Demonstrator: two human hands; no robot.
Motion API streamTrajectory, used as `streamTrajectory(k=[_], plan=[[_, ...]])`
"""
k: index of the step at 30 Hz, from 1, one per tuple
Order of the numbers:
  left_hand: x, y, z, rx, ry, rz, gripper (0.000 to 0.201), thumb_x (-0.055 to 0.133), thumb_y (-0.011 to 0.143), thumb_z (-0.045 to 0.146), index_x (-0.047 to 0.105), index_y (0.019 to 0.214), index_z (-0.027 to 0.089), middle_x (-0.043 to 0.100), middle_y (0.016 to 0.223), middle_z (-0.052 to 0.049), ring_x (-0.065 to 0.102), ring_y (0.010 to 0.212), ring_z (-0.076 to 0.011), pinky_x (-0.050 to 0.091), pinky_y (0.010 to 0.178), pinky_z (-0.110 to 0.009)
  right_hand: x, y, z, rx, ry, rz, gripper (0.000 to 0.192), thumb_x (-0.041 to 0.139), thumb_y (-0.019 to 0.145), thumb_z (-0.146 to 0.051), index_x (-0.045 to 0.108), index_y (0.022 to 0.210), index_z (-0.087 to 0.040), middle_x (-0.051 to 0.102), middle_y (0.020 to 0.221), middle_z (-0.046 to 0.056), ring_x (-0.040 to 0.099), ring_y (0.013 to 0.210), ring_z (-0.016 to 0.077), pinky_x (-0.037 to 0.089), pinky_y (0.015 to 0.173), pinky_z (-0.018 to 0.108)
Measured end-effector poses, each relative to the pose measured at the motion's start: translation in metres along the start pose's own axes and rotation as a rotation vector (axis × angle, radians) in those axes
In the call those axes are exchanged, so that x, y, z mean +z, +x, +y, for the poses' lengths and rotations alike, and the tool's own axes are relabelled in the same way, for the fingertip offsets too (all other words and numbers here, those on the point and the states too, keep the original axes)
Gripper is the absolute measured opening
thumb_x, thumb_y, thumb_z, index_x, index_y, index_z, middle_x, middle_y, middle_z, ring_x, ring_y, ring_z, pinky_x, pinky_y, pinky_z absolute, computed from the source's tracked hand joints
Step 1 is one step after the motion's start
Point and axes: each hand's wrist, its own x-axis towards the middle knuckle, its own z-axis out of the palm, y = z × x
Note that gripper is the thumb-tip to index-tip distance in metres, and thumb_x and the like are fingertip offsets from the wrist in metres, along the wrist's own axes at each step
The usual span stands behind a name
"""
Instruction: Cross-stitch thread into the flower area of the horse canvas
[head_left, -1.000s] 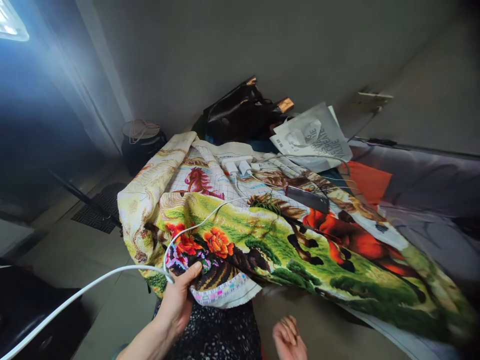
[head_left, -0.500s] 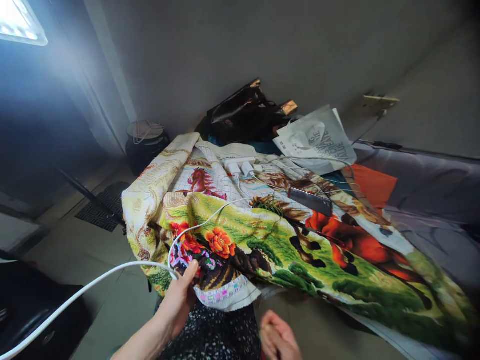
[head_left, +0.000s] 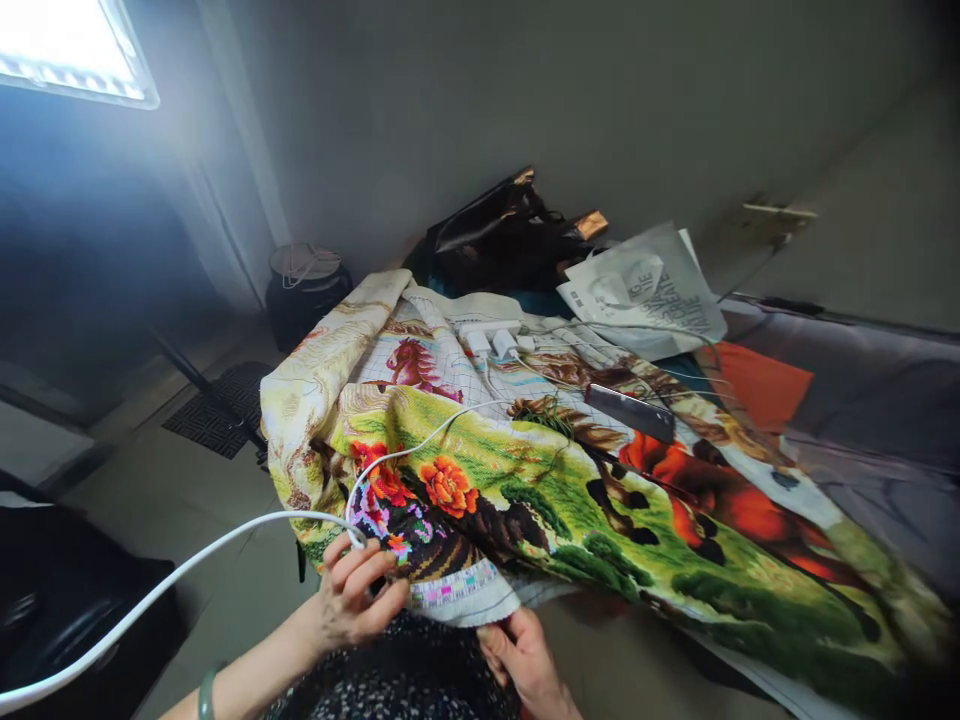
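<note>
A large cross-stitch cloth with horses, flowers and green grass is spread in folds before me, its near corner hanging over my lap. My left hand is at that corner with its fingers curled; what they hold, if anything, is hidden. Right at its fingertips runs a white cable, which bends there and carries on thinner across the cloth. My right hand is closed, thumb against fingers, on the cloth's white lower edge, just right of the printed colour strip.
On the cloth lie a white power strip with plugs, a dark phone and green threads. Behind are a black bag and a white paper bag. A bright lamp shines at upper left. A black stool stands by the wall.
My left hand has turned over, from thumb on top of the cloth to curled fingers showing. My right hand has moved up and left to the cloth's edge. The view has shifted slightly.
</note>
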Motion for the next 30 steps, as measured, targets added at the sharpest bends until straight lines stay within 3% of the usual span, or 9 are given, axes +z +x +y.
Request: streamTrajectory(k=[5,7,9,10,13,17,20,24,30], plan=[[0.017,0.030,-0.015,0.108,-0.167,-0.244,0.020,0.046,0.084,0.010,0.064,0.092,0.014,0.068,0.101,-0.011,0.055,0.106,-0.0240,0.035,0.094,-0.041,-0.004,0.001,-0.011,-0.091,-0.058,0.039,0.047,0.056,0.076,-0.063,0.051,0.071,-0.017,0.040,0.047,-0.007,0.035,0.038,0.0067,0.029,0.040,0.021],[0.020,0.040,-0.020,-0.140,-0.373,-0.457,0.019,0.047,0.082,0.010,0.064,0.087,0.016,0.070,0.093,-0.010,0.059,0.092,-0.0227,0.040,0.082,-0.036,-0.010,0.014,-0.021,-0.166,-0.084,0.102,0.045,0.055,0.078,-0.061,0.052,0.072,-0.016,0.042,0.046,-0.006,0.038,0.038,0.0076,0.031,0.041,0.021],[0.023,0.052,-0.027,-0.657,-0.532,-0.714,0.013,0.052,0.076,0.012,0.063,0.074,0.018,0.065,0.071,-0.006,0.057,0.072,-0.0211,0.038,0.069,-0.033,-0.017,0.034,-0.034,-0.237,-0.105,0.158,0.041,0.054,0.080,-0.057,0.052,0.073,-0.016,0.044,0.046,-0.006,0.040,0.039,0.0081,0.033,0.043,0.022],[0.024,0.059,-0.032,-0.750,-0.547,-0.753,0.010,0.055,0.071,0.013,0.062,0.072,0.018,0.060,0.063,-0.003,0.054,0.064,-0.0202,0.035,0.063,-0.032,-0.019,0.044,-0.041,-0.258,-0.112,0.170,0.039,0.055,0.081,-0.054,0.053,0.075,-0.016,0.045,0.048,-0.006,0.041,0.040,0.0083,0.034,0.044,0.022],[0.030,0.075,-0.049,-0.888,-0.617,-0.778,0.005,0.055,0.069,0.017,0.056,0.065,0.020,0.051,0.056,0.001,0.047,0.057,-0.0164,0.030,0.057,-0.028,-0.017,0.064,-0.063,-0.268,-0.119,0.131,0.031,0.057,0.082,-0.047,0.056,0.080,-0.016,0.050,0.051,-0.005,0.047,0.044,0.0097,0.038,0.046,0.022],[0.041,0.081,-0.065,-1.063,-0.814,-0.806,0.010,0.056,0.068,0.025,0.050,0.063,0.019,0.047,0.055,0.004,0.042,0.055,-0.0139,0.030,0.053,-0.026,0.009,0.062,-0.086,-0.300,-0.124,0.010,0.023,0.055,0.086,-0.039,0.061,0.084,-0.016,0.060,0.070,0.002,0.057,0.059,0.0131,0.047,0.057,0.024],[0.046,0.078,-0.067,-1.188,-0.952,-0.782,0.013,0.057,0.068,0.029,0.050,0.066,0.019,0.046,0.057,0.004,0.040,0.056,-0.0130,0.031,0.054,-0.026,0.034,0.056,-0.091,-0.370,-0.195,0.083,0.020,0.057,0.085,-0.034,0.065,0.079,-0.017,0.061,0.083,0.005,0.057,0.070,0.0144,0.047,0.058,0.023],[0.047,0.078,-0.066,-1.298,-1.095,-0.733,0.017,0.061,0.065,0.031,0.051,0.066,0.017,0.046,0.058,0.004,0.039,0.058,-0.0125,0.030,0.057,-0.026,0.055,0.061,-0.087,-0.331,-0.227,0.239,0.020,0.059,0.082,-0.033,0.069,0.081,-0.016,0.059,0.072,0.003,0.051,0.061,0.0130,0.041,0.049,0.021],[0.049,0.077,-0.065,-1.378,-1.211,-0.679,0.019,0.065,0.061,0.029,0.052,0.067,0.016,0.045,0.057,0.005,0.036,0.055,-0.0107,0.028,0.056,-0.025,0.068,0.067,-0.087,-0.171,-0.132,0.261,0.028,0.059,0.078,-0.039,0.069,0.081,-0.013,0.050,0.056,-0.001,0.044,0.047,0.0106,0.036,0.042,0.021]])
